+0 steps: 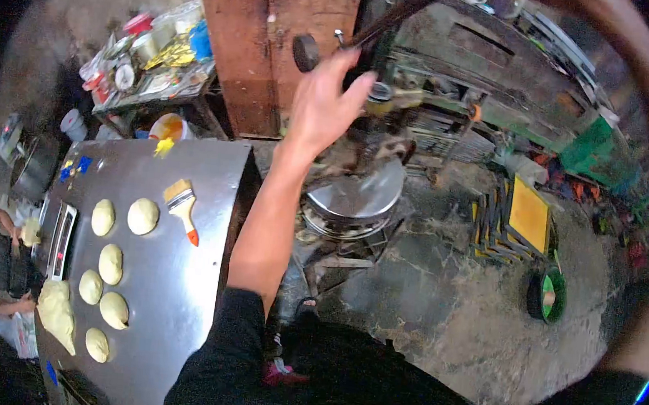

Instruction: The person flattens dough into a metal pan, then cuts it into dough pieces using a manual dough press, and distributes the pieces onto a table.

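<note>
The blurred fingers of the left hand (324, 98) are loosely extended with the thumb spread away, right by the lower end of a dark bar (403, 13) that slants up toward the far right, though contact cannot be told. Outward from them, a wooden cabinet (276, 52) stands beyond, a round metal lid (360, 190) lies nearer, and a metal table (171, 274) on the left bears pale dough pieces (142, 217) and a brush (181, 199). The right forearm (645, 331) shows at the right edge, its fingers out of sight.
</note>
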### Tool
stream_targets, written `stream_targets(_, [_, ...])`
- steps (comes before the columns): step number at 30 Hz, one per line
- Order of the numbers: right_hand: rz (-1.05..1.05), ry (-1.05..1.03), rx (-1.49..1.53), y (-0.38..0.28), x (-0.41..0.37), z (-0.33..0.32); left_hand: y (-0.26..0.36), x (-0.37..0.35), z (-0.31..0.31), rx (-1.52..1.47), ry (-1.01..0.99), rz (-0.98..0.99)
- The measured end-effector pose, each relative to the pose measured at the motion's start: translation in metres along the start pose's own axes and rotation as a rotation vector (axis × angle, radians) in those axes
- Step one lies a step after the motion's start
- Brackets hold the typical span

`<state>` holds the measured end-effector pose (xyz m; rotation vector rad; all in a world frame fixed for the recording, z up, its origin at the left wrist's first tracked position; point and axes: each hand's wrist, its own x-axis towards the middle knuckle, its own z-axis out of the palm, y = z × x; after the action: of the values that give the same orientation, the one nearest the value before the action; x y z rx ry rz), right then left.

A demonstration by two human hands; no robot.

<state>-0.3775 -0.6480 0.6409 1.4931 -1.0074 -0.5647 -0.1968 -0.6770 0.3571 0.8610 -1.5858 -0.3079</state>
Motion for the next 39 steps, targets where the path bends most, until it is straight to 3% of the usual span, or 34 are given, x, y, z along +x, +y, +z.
stream_targets(1, [0.018, -0.226, 0.031, -0.001, -0.039, -0.013, 0.034, 0.025, 0.018, -0.021, 0.120, 0.287])
stream_targets(2, [0.041, -0.440, 0.056, -0.001, -0.079, -0.026, 0.072, 0.041, 0.038, -0.093, 0.059, 0.511])
stream_targets(3, [0.056, -0.433, 0.470, -0.001, -0.126, -0.003, 0.112, 0.057, 0.057, -0.174, -0.030, 0.729])
stream_targets(4, [0.059, -0.428, 0.682, -0.013, -0.169, -0.004, 0.142, 0.060, 0.081, -0.307, -0.313, 0.877])
stream_targets(6, [0.066, -0.435, 1.117, -0.038, -0.255, -0.004, 0.197, 0.017, 0.125, -0.038, -1.059, 0.749])
stream_targets(7, [0.116, -0.593, 1.292, -0.065, -0.293, 0.008, 0.208, -0.012, 0.136, -0.060, -1.259, 0.697])
stream_targets(8, [0.190, -0.740, 1.543, -0.105, -0.329, 0.023, 0.201, -0.050, 0.164, 0.023, -1.471, 0.812])
stream_targets(9, [0.223, -0.595, 1.579, -0.186, -0.379, 0.055, 0.157, -0.126, 0.195, -0.511, -1.350, 0.533])
stream_targets(10, [0.277, -0.546, 1.662, -0.283, -0.427, 0.078, 0.112, -0.202, 0.225, -1.039, -1.195, 0.376])
stream_targets(11, [0.327, -0.493, 1.745, -0.379, -0.474, 0.099, 0.118, -0.239, 0.229, -0.495, -1.373, 0.433])
stream_targets(12, [0.211, -0.631, 1.819, -0.389, -0.479, 0.102, 0.124, -0.275, 0.232, 0.080, -1.545, 0.629])
stream_targets(14, [0.235, -0.563, 1.876, -0.423, -0.496, 0.129, 0.138, -0.270, 0.239, 0.157, -1.597, 0.505])
stream_targets(15, [0.256, -0.523, 1.946, -0.432, -0.519, 0.115, 0.149, -0.248, 0.220, 0.071, -1.539, 0.611])
stream_targets(16, [0.206, -0.471, 1.984, -0.347, -0.466, 0.087, 0.159, -0.229, 0.201, -0.018, -1.457, 0.704])
stream_targets(17, [0.284, -0.518, 1.990, -0.334, -0.459, 0.074, 0.159, -0.223, 0.193, 0.098, -1.457, 0.761])
stream_targets(19, [0.350, -0.593, 2.010, -0.308, -0.460, 0.058, 0.168, -0.206, 0.184, 0.231, -1.508, 0.781])
stream_targets(21, [0.261, -0.575, 2.006, -0.283, -0.444, 0.066, 0.176, -0.191, 0.183, 0.198, -1.474, 0.790])
stream_targets(22, [0.265, -0.574, 2.001, -0.288, -0.443, 0.073, 0.175, -0.188, 0.183, 0.160, -1.447, 0.789])
stream_targets(24, [0.320, -0.282, 1.889, -0.330, -0.457, 0.092, 0.155, -0.224, 0.203, 0.155, -1.444, 0.730])
stream_targets(25, [0.276, -0.240, 1.811, -0.406, -0.490, 0.110, 0.142, -0.249, 0.213, 0.143, -1.462, 0.789])
stream_targets(27, [0.313, -0.168, 1.760, -0.391, -0.476, 0.104, 0.121, -0.258, 0.221, 0.126, -1.482, 0.844])
stream_targets(29, [0.364, -0.138, 1.710, -0.368, -0.473, 0.081, 0.122, -0.257, 0.215, -0.028, -0.905, 1.037])
stream_targets(30, [0.359, -0.210, 1.732, -0.360, -0.466, 0.085, 0.118, -0.225, 0.204, -0.357, -0.951, 0.938])
stream_targets(31, [0.362, -0.291, 1.761, -0.352, -0.462, 0.085, 0.121, -0.172, 0.177, -0.276, -0.950, 0.699])
stream_targets(32, [0.374, -0.363, 1.796, -0.347, -0.458, 0.084, 0.093, -0.139, 0.149, -0.135, -0.752, 0.456])
stream_targets(33, [0.373, -0.309, 1.778, -0.338, -0.454, 0.080, 0.034, -0.116, 0.119, 0.064, -0.412, 0.309])
stream_targets(34, [0.397, -0.323, 1.769, -0.331, -0.453, 0.076, -0.028, -0.090, 0.084, 0.280, -0.089, 0.233])
stream_targets(36, [0.355, -0.492, 1.782, -0.326, -0.453, 0.068, -0.121, -0.050, 0.019, 0.820, 0.386, 0.333])
stream_targets(37, [0.382, -0.491, 1.772, -0.326, -0.455, 0.066, -0.100, -0.033, 0.024, 0.717, 0.325, 0.332])
stream_targets(38, [0.339, -0.543, 1.773, -0.328, -0.455, 0.068, -0.039, -0.034, 0.054, 0.395, 0.083, 0.371])
stream_targets(39, [0.294, -0.609, 1.784, -0.330, -0.457, 0.066, 0.019, -0.042, 0.087, 0.062, -0.281, 0.328])
